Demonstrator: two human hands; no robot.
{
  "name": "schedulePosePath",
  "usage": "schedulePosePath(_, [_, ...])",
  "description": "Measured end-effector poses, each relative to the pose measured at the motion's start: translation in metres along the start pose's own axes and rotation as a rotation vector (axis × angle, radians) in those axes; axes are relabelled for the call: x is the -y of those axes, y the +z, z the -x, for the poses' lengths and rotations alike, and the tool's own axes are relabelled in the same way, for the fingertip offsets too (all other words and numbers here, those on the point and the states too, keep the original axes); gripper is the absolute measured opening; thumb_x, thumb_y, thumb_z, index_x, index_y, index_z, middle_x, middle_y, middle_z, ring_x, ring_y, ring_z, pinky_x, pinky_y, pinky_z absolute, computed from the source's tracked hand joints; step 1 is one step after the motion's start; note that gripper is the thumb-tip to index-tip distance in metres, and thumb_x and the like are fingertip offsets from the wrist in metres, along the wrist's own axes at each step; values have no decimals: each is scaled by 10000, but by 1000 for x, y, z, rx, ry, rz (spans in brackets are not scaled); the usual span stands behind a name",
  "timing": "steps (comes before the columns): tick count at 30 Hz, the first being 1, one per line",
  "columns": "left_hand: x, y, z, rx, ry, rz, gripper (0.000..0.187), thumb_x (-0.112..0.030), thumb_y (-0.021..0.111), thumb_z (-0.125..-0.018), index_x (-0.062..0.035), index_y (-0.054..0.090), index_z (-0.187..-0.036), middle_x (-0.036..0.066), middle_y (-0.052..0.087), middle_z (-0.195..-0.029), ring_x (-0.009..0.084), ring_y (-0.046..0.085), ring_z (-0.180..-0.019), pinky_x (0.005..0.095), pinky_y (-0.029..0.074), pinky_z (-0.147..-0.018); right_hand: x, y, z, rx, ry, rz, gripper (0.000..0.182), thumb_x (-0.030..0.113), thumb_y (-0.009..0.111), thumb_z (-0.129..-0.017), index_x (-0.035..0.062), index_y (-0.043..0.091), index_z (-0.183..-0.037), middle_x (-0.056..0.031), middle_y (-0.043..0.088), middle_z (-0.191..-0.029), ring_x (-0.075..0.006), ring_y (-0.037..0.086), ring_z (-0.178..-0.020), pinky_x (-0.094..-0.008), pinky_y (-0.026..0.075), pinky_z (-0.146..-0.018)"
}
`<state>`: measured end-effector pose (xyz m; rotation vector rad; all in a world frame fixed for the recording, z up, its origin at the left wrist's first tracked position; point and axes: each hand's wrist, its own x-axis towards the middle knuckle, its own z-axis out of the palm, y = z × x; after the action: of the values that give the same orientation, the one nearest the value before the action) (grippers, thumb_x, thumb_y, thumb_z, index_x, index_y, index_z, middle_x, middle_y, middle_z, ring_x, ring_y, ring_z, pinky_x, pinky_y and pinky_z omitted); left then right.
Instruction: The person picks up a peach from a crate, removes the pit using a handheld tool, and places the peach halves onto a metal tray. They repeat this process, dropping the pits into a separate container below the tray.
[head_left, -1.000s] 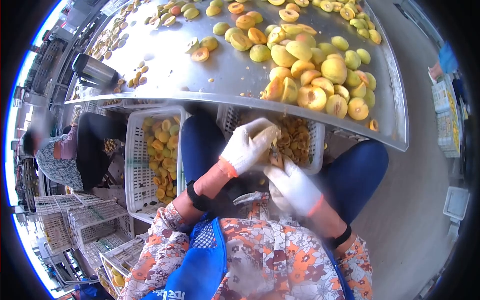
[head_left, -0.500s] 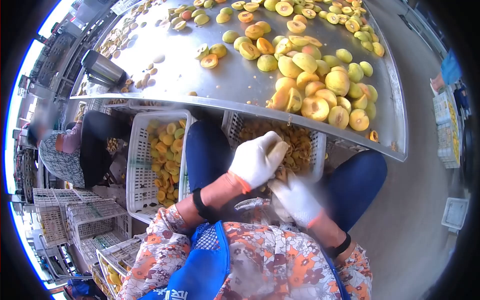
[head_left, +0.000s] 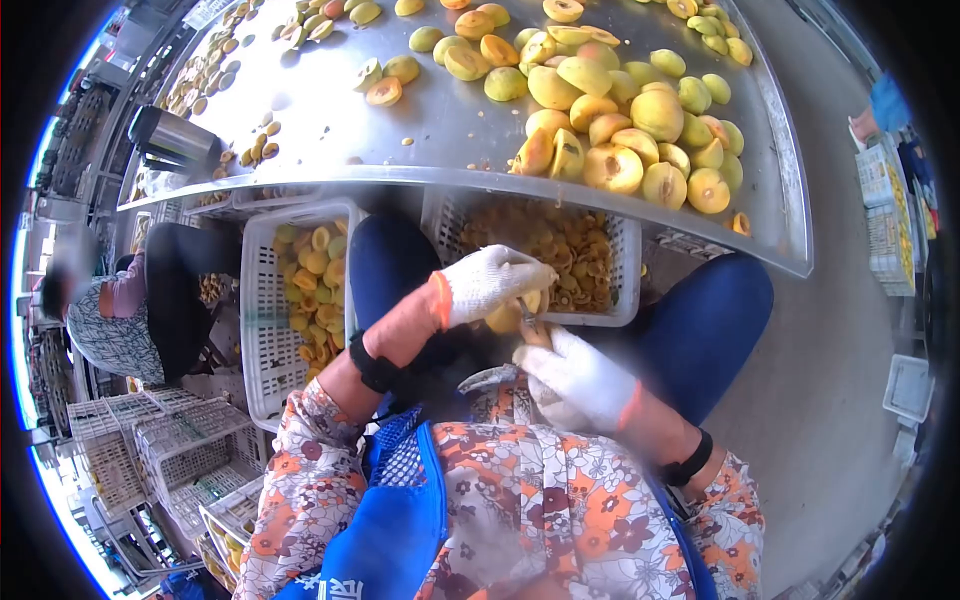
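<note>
Both hands wear white gloves with orange cuffs and are close together above my lap. My left hand [head_left: 492, 284] has its fingers wrapped round a yellow fruit piece [head_left: 503, 316]. My right hand [head_left: 580, 378] grips a small tool with a light wooden handle [head_left: 536, 334], its metal end against the fruit. Just beyond them, a white crate [head_left: 622, 270] holds many small brown-orange fruit pieces. On the metal table [head_left: 420, 150] lies a heap of halved yellow-green fruit [head_left: 612, 168].
A white crate [head_left: 262, 340] of fruit halves stands by my left knee. A metal container [head_left: 175, 138] lies on the table at left. A co-worker [head_left: 115, 320] sits at far left, near stacked empty crates [head_left: 200, 445]. More crates [head_left: 885, 215] stand at far right.
The view has shifted, so the table sits higher. My hands have come a little apart, and the yellow fruit and the tool now show between them.
</note>
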<state>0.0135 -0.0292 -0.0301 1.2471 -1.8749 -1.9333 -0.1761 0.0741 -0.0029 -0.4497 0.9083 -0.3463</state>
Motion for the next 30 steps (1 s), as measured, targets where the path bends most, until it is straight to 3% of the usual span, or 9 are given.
schedulePosePath(2, [2,-8,-1,161,30,-47,399,-338,537,-1024,14,719,-979,62,726,-893,137,659,-858,295,522,-818,-4,-6,-1,51,9,-36,298,259,563,-1038,112,460,-1276,11,494,-694,-79,433,-457,-254,351,-407])
schedulePosePath(7, [-9,20,14,-258,42,8,345,-301,559,-1025,9,696,-962,54,686,-882,114,624,-851,287,515,-803,0,-10,-5,-92,-76,313,314,262,575,-1031,73,512,-1274,-12,554,-767,-94,540,-604,-267,457,-532])
schedulePosePath(9, [-4,35,15,-425,94,79,323,-279,555,-1034,7,694,-977,49,681,-890,109,618,-851,281,513,-800,-7,-22,-14,-74,-379,731,315,265,578,-1030,72,509,-1270,-12,553,-764,-94,537,-597,-264,452,-523])
schedulePosePath(11, [-3,39,19,-506,112,108,266,-223,548,-1042,1,688,-1014,50,679,-922,105,613,-866,277,514,-797,-12,-28,-18,-36,-411,774,311,266,578,-1031,75,507,-1265,-11,548,-757,-92,525,-574,-261,437,-501])
schedulePosePath(16, [4,40,26,-614,432,44,257,-204,540,-1043,6,687,-1063,76,685,-1003,114,629,-893,279,521,-803,16,-5,-5,26,-29,228,259,250,576,-1035,97,499,-1229,-6,519,-720,-70,443,-467,-243,342,-399])
schedulePosePath(19, [5,37,26,-577,480,192,221,-170,571,-1013,9,680,-1082,93,676,-1045,137,639,-926,291,518,-835,16,-5,-5,121,-32,104,226,233,576,-1036,104,492,-1202,5,493,-695,-52,392,-428,-229,290,-364])
schedulePosePath(23, [5,32,26,-430,449,381,213,-149,597,-988,15,674,-1100,96,660,-1108,155,631,-1004,300,506,-901,21,0,3,86,-16,-63,201,231,572,-1043,103,497,-1179,10,484,-691,-49,392,-428,-218,287,-362])
schedulePosePath(30, [4,13,15,-234,529,377,250,-164,639,-947,21,680,-1111,96,668,-1104,172,647,-1007,321,525,-915,22,6,6,69,-11,-95,161,240,537,-1066,109,518,-1157,20,475,-677,-46,360,-402,-216,265,-350])
